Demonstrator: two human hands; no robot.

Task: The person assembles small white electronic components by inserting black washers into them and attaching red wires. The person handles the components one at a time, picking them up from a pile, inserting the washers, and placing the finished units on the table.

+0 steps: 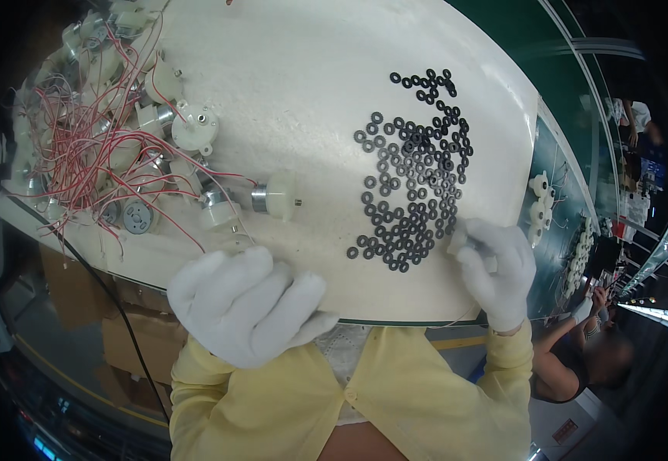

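Observation:
Both my hands wear white gloves. My left hand [249,307] is at the near edge of the white table, its fingers curled inward; whatever they may hold is hidden. Just beyond it lie small geared motors with white housings, one motor [278,197] with its shaft pointing right. My right hand [499,269] is bent at the right of a spread of small dark rings [407,223], thumb and forefinger curled toward each other. Anything between those fingertips is too small to make out. The rings lie loose, some overlapping.
A tangled heap of motors with red and white wires [80,146] covers the table's left side. Cardboard boxes [138,338] stand below the left edge. More white parts [540,207] lie on a surface at the right, where another person's gloved hand [582,310] shows.

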